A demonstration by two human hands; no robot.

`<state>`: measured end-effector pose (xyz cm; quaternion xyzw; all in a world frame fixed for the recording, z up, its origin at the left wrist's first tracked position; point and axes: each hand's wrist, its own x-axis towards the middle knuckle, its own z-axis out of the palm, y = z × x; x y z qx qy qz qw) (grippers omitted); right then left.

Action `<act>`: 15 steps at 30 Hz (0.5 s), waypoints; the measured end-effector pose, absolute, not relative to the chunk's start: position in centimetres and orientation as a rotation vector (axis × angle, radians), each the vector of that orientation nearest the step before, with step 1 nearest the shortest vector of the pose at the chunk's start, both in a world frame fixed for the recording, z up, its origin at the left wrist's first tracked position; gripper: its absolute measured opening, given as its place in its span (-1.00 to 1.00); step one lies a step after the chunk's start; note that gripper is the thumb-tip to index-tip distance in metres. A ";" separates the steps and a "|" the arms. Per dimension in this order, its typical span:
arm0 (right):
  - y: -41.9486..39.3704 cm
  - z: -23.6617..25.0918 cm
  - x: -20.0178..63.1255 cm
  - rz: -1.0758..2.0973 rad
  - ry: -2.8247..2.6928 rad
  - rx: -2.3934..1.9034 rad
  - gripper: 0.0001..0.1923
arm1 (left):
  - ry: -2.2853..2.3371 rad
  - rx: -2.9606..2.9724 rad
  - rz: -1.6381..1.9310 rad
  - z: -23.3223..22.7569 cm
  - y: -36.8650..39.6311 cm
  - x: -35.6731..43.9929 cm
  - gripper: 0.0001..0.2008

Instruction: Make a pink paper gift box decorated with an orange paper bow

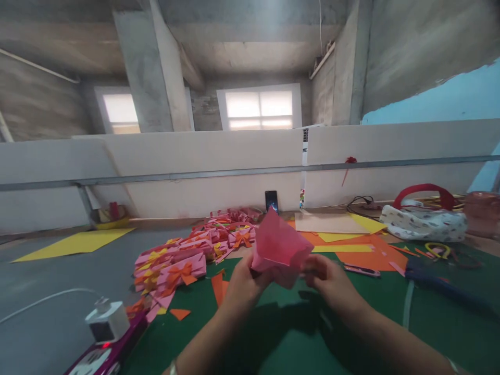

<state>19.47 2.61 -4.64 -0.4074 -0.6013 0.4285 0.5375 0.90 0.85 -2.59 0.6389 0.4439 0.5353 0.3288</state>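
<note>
A pink folded paper pouch (pixel 282 245), open at the top with one pointed flap standing up, is held above the green mat. My left hand (pixel 250 276) is closed round its left side, the thumb and fingers partly hidden by the paper. At the lower right edge of the pouch, the curled fingers of my right hand (pixel 326 276) pinch or press the paper; the exact contact is hard to see. To the left lies a pile of pink paper pouches with orange and yellow bows (pixel 183 273).
Orange paper scraps (pixel 180 314) lie near a purple power strip (pixel 128 333) with a white charger (pixel 107 320). Behind stands a phone (pixel 271 201). On the right are orange sheets (pixel 363 252), a pink craft knife (pixel 362 270), a blue glue gun (pixel 441 286) and a white bag (pixel 424 223).
</note>
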 end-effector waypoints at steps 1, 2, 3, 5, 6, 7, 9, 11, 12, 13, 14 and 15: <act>2.8 -4.6 19.9 0.884 -1.402 -1.033 -0.76 | 1.257 1.794 1.418 -2.3 0.7 0.7 -0.71; 2.8 -4.4 20.3 0.728 -1.382 -1.067 -0.78 | 1.349 1.903 1.429 -2.1 0.5 0.6 -0.72; 2.6 -4.2 20.5 0.573 -1.396 -1.055 -0.80 | 1.431 1.991 1.425 -2.0 0.3 0.5 -0.71; 1.9 -3.8 20.6 0.312 -1.549 -0.915 -0.82 | 1.555 2.108 1.368 -2.0 0.1 0.5 -0.66; 1.4 -3.7 20.4 0.210 -1.665 -0.818 -0.79 | 1.594 2.148 1.317 -2.0 0.0 0.6 -0.65; 0.9 -3.7 20.1 0.125 -1.784 -0.727 -0.74 | 1.614 2.178 1.265 -2.2 -0.1 0.7 -0.64; 0.2 -3.9 19.3 0.003 -1.965 -0.630 -0.59 | 1.615 2.214 1.191 -2.4 -0.3 1.2 -0.62; -0.1 -4.3 18.6 -0.065 -2.042 -0.643 -0.49 | 1.580 2.221 1.165 -2.7 -0.4 1.6 -0.61; -0.1 -4.5 18.4 -0.089 -2.054 -0.663 -0.49 | 1.559 2.214 1.160 -2.9 -0.5 1.8 -0.62; 0.0 -4.7 18.3 -0.106 -2.049 -0.681 -0.50 | 1.540 2.204 1.159 -3.0 -0.5 2.0 -0.61; 0.1 -4.9 18.3 -0.112 -2.038 -0.693 -0.53 | 1.529 2.192 1.159 -3.2 -0.6 2.1 -0.60; 0.2 -5.0 18.3 -0.107 -2.026 -0.702 -0.56 | 1.519 2.183 1.161 -3.3 -0.6 2.2 -0.59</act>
